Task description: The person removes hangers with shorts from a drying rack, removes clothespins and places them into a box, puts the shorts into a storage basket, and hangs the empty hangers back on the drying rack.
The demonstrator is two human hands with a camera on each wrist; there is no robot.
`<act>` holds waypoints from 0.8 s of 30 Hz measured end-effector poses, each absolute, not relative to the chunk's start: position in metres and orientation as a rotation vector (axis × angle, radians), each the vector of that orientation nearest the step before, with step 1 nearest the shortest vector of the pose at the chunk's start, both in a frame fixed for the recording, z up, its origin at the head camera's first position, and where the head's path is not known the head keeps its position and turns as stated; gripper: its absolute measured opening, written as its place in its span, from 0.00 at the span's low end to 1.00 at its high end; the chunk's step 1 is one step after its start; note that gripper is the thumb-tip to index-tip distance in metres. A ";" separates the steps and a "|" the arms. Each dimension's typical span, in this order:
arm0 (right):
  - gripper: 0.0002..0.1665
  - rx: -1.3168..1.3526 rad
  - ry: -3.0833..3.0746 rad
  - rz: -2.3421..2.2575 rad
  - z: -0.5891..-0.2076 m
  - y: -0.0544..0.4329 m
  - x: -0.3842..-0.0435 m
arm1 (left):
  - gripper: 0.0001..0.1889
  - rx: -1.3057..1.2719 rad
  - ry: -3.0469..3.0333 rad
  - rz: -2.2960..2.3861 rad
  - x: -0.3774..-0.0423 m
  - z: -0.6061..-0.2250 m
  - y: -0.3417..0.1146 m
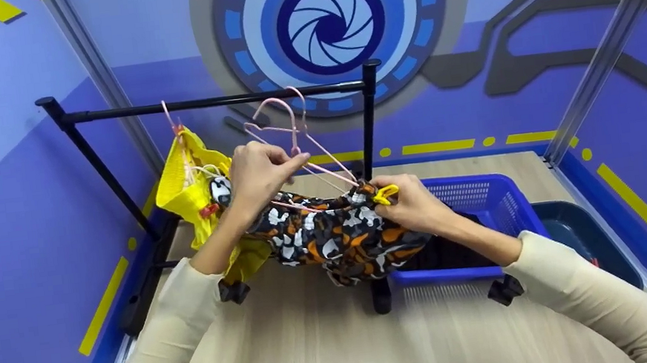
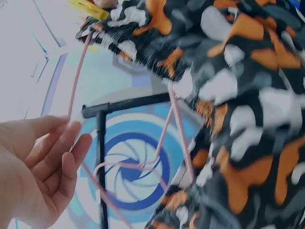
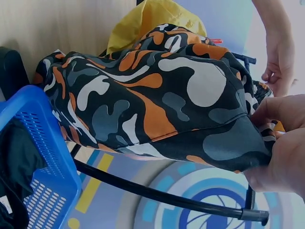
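Pinching the neck of a thin pink wire-like hanger between thumb and fingertips, the person's left hand is raised near the middle of the rack, its remaining fingers loosely curled. The right hand grips a small yellow plastic clip at the gathered edge of a black, orange, white and grey camouflage-patterned cloth garment; whether that clip's jaws are apart or closed on the cloth cannot be told. The patterned garment hangs below the held hanger, between the two hands, its body spreading over the front of a blue perforated plastic basket. One end of the held hanger reaches the garment's edge beside the yellow clip. Behind, a second thin pink hanger hangs from the rail of a black metal clothes rack. At the rack's left, a bright yellow cloth garment hangs from the same rail, with a small red clip on it, just beside the patterned cloth. Dark fabric lies in the basket, which stands on a pale wood-grain tabletop; a dark green plastic tray sits to its right.
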State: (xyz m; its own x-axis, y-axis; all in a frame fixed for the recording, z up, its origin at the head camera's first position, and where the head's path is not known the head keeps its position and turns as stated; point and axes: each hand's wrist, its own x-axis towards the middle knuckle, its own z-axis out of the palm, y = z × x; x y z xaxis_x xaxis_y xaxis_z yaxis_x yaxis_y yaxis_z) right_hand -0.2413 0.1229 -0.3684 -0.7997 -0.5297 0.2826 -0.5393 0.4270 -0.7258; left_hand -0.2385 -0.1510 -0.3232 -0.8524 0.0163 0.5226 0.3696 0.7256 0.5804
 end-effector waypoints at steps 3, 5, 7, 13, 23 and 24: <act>0.20 0.966 -2.608 1.407 -0.361 0.130 -0.242 | 0.20 -0.361 -2.403 -0.806 -0.235 -0.320 -0.161; 0.19 0.948 -2.584 1.423 -0.352 0.136 -0.245 | 0.18 -0.389 -2.334 -0.734 -0.236 -0.321 -0.172; 0.18 0.950 -2.558 1.389 -0.337 0.145 -0.249 | 0.19 -0.400 -2.282 -0.696 -0.241 -0.321 -0.186; 0.17 1.028 -2.473 1.159 -0.285 0.176 -0.261 | 0.50 -0.417 -2.483 -0.976 -0.249 -0.320 -0.223; 0.21 1.086 -2.384 1.000 -0.225 0.257 -0.275 | 0.14 -0.589 -2.536 -1.454 -0.249 -0.295 -0.205; 0.21 1.063 -2.373 0.971 -0.220 0.265 -0.277 | 0.13 -0.644 -2.517 -1.470 -0.250 -0.292 -0.198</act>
